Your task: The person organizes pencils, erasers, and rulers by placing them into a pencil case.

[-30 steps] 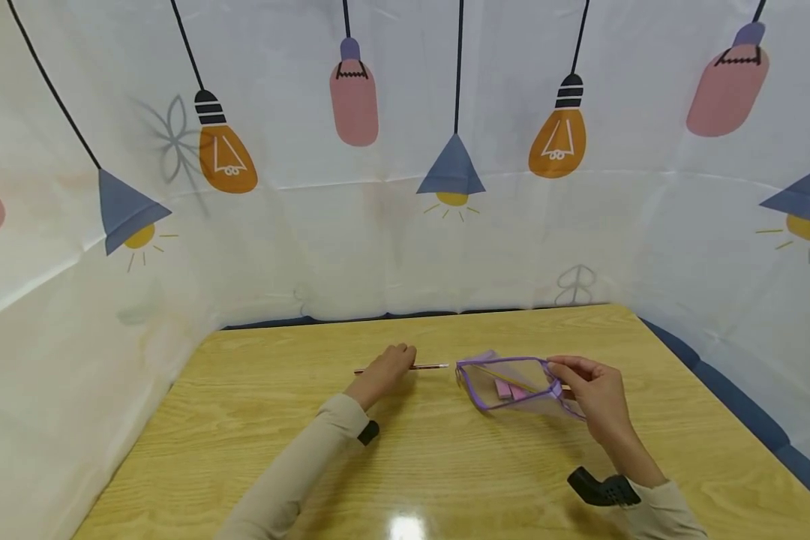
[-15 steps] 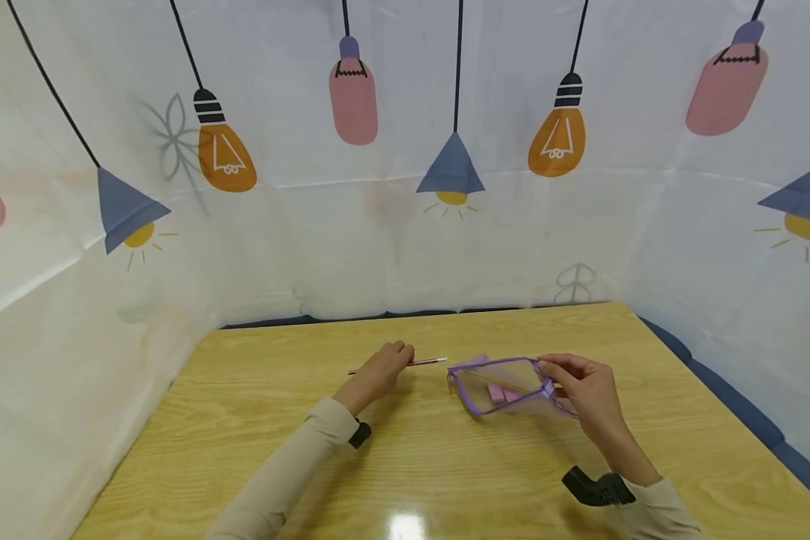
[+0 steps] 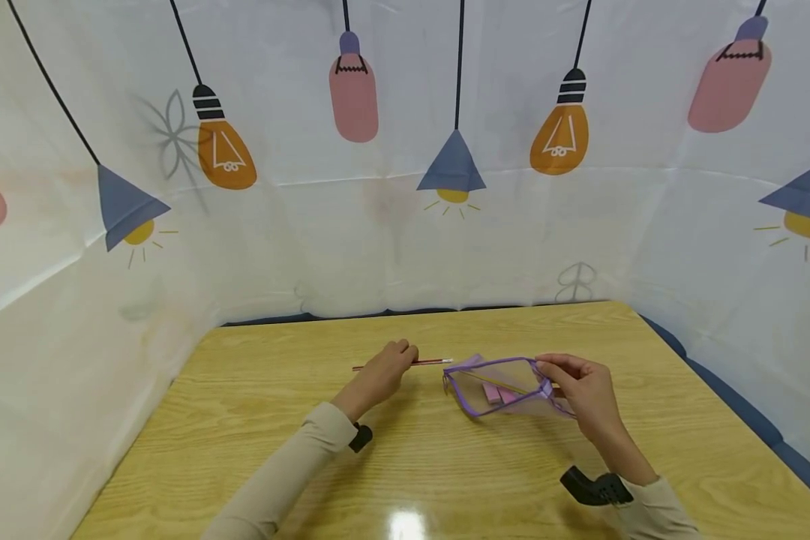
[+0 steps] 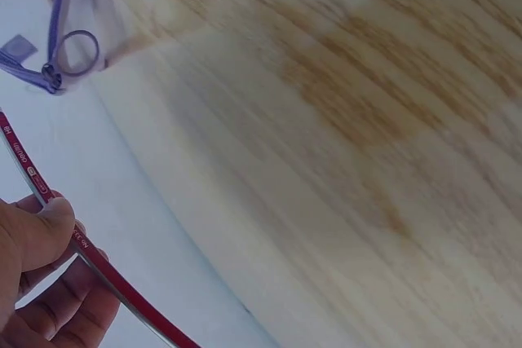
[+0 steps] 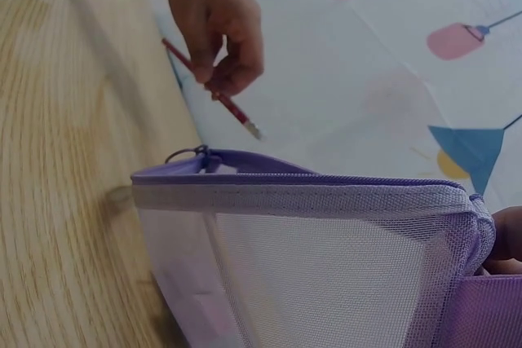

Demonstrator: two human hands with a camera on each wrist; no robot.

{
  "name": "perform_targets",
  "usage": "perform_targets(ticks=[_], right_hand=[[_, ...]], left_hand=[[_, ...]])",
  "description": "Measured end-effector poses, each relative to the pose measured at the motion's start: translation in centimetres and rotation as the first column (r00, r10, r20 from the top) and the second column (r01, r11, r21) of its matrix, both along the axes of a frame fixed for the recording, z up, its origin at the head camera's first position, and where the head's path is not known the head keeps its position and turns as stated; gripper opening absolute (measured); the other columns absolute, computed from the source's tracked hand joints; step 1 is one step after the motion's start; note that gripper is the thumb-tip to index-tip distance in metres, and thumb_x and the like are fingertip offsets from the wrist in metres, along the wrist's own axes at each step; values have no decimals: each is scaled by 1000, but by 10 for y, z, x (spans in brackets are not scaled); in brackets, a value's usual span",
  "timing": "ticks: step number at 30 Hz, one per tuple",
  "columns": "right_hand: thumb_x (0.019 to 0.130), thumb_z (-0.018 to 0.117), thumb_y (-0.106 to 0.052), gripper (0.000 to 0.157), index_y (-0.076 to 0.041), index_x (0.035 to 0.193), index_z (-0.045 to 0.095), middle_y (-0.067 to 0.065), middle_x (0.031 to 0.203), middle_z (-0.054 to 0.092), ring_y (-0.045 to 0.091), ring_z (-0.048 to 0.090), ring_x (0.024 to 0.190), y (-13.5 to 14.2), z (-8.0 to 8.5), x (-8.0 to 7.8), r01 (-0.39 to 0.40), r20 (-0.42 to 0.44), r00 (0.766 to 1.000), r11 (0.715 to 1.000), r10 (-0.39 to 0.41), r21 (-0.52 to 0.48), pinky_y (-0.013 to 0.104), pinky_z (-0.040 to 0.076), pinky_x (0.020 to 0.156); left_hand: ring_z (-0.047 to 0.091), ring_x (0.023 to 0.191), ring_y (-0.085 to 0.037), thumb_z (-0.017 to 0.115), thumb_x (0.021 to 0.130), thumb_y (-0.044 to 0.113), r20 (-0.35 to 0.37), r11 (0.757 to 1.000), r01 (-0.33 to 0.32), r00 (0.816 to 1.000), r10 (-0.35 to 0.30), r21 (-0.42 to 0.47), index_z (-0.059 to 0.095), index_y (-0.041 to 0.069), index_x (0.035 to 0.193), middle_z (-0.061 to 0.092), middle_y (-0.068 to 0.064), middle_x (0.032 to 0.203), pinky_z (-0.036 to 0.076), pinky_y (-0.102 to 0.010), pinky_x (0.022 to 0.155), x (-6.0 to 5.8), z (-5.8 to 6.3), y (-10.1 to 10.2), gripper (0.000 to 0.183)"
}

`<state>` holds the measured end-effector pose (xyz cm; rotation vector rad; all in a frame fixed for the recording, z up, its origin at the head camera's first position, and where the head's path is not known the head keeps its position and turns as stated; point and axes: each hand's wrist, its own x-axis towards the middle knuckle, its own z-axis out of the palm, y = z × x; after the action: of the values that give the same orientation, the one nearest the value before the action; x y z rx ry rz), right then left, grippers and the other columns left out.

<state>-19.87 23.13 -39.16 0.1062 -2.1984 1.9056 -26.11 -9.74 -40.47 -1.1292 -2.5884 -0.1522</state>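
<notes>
My left hand [image 3: 378, 379] pinches a dark red pencil [image 3: 435, 361] between thumb and fingers, held roughly level above the table. Its white-tipped end points right, close to the pouch's left corner but apart from it. A see-through mesh pouch with purple zipper trim [image 3: 469, 407] gapes at its mouth; the right wrist view shows its mesh side [image 5: 326, 266] near. My right hand [image 3: 594, 394] pinches the pouch's right end, and part of those fingers is hidden behind the trim. Inside the pouch lie a yellow pencil [image 3: 499, 380] and pink blocks [image 3: 491, 393], perhaps erasers.
The wood-grain table [image 3: 277, 360] lies under both hands. A white curtain [image 3: 378, 247] printed with lamps and bulbs surrounds its back and sides. A small ring pull [image 4: 77, 53] hangs at the pouch's corner.
My right hand and the pouch have shifted slightly left, narrowing the gap to the red pencil. The left hand, still pinching the pencil, has barely moved.
</notes>
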Motion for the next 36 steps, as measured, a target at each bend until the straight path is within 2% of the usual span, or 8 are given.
perform_targets(ticks=[9, 18, 23, 28, 33, 36], right_hand=[[92, 69, -14, 28, 11, 104, 68, -1, 80, 70, 10, 64, 66, -1, 1, 0, -6, 13, 1000, 999, 6, -34, 28, 55, 56], [92, 69, -13, 29, 12, 106, 67, 0, 80, 70, 10, 63, 66, -1, -1, -1, -5, 14, 1000, 1000, 5, -30, 28, 54, 55], [92, 69, -13, 29, 13, 105, 67, 0, 80, 70, 11, 64, 67, -1, -1, -1, -12, 13, 1000, 999, 12, -39, 28, 55, 56], [92, 69, -14, 31, 13, 104, 67, 0, 80, 70, 11, 65, 67, 0, -1, -2, -25, 0, 1000, 999, 25, -40, 28, 55, 56], [91, 69, -14, 30, 13, 104, 67, 0, 80, 70, 11, 64, 67, -1, 0, -2, -24, 5, 1000, 999, 24, -49, 28, 54, 55], [91, 69, -12, 29, 13, 104, 67, 0, 79, 70, 11, 64, 66, -2, 1, -1, -26, 6, 1000, 998, 26, -63, 27, 54, 55]], left_hand=[[48, 73, -19, 57, 93, -8, -25, 999, 18, 1000, -18, 26, 58, 3, 97, 52, -7, 86, 44, -28, 64, 8, 9, 5, 12], [56, 78, -22, 59, 93, -7, -39, 1000, -19, 999, 19, 18, 62, 2, 99, 56, -9, 89, 49, -29, 68, 10, 10, 10, 11], [59, 82, -22, 60, 93, -3, -64, 1000, -17, 998, 18, 21, 63, 2, 100, 59, -9, 91, 51, -28, 71, 11, 13, 11, 9], [60, 82, -20, 63, 93, 0, -127, 1000, 9, 992, -6, 18, 65, 3, 99, 60, -8, 91, 51, -26, 71, 12, 16, 14, 8], [60, 79, -19, 67, 89, 1, -206, 998, 63, 977, -58, 16, 65, 3, 97, 61, -7, 89, 51, -23, 68, 17, 22, 19, 8], [61, 81, -19, 68, 87, 0, -215, 994, 100, 973, -87, 47, 65, 3, 96, 62, -8, 89, 52, -21, 67, 20, 25, 21, 10]])
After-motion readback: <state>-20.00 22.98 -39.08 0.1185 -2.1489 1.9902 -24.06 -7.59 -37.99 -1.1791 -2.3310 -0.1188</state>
